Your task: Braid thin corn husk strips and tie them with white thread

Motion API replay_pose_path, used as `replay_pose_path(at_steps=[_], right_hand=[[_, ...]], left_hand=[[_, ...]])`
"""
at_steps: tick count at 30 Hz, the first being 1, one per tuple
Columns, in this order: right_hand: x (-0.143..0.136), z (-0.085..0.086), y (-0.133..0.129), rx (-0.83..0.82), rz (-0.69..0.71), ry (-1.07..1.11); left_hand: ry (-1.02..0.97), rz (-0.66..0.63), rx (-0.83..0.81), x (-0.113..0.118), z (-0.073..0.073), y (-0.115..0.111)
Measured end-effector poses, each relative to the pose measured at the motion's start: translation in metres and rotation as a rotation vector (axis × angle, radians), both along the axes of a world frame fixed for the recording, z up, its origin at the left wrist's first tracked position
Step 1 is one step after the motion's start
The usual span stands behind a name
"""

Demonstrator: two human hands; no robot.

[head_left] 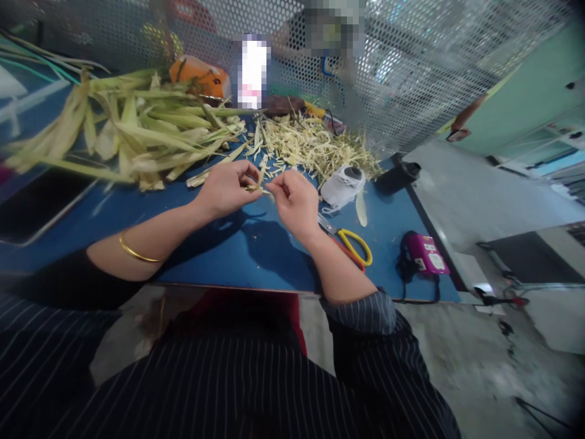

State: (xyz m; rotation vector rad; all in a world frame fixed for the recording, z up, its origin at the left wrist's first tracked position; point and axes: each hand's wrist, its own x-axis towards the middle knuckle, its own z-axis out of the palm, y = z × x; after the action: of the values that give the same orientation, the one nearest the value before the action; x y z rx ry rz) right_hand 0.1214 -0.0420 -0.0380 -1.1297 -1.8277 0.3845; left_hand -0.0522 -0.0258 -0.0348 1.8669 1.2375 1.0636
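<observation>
Over the blue table [219, 259], my left hand [228, 189] pinches a small pale strip of corn husk [261, 177]. Close by on its right, my right hand [295, 198] has thumb and forefinger pressed together at the strip's other end. Just behind both hands lies a heap of short cut husk pieces [315, 143]. Long dried corn husks [155, 131] are piled beyond my left hand. To the right of my right hand sits a spool of white thread [342, 188]. Scissors with yellow and red handles [354, 244] lie partly behind my right forearm.
A black cylinder [397, 175] and a purple box with a black strap [425, 253] are near the table's right edge. An orange object [200, 77] stands behind the husks, before a perforated metal screen [384, 67]. A dark flat panel [41, 198] lies at left.
</observation>
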Motion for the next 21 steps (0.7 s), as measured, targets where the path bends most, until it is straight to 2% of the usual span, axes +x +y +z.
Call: replay_pose_path(at_steps=[3,6,11,15,21], right_hand=[[0.01,0.003,0.011,-0.138,0.079,0.061],[0.011,0.0,0.019,-0.365,0.156,0.243],[0.004,-0.004,0.016,-0.614,0.207,0.458],[0.002,-0.002,0.012,-0.659,0.234,0.535],[0.002,-0.003,0.013,-0.716,0.208,0.647]], left_hand=[[-0.086,-0.208,-0.15,-0.002,0.008,-0.003],[-0.203,-0.295,-0.192,-0.004,0.013,-0.003],[-0.371,-0.262,-0.21,-0.004,0.007,-0.001],[-0.45,-0.217,-0.195,-0.002,0.001,0.0],[-0.504,-0.195,-0.257,-0.002,-0.001,0.002]])
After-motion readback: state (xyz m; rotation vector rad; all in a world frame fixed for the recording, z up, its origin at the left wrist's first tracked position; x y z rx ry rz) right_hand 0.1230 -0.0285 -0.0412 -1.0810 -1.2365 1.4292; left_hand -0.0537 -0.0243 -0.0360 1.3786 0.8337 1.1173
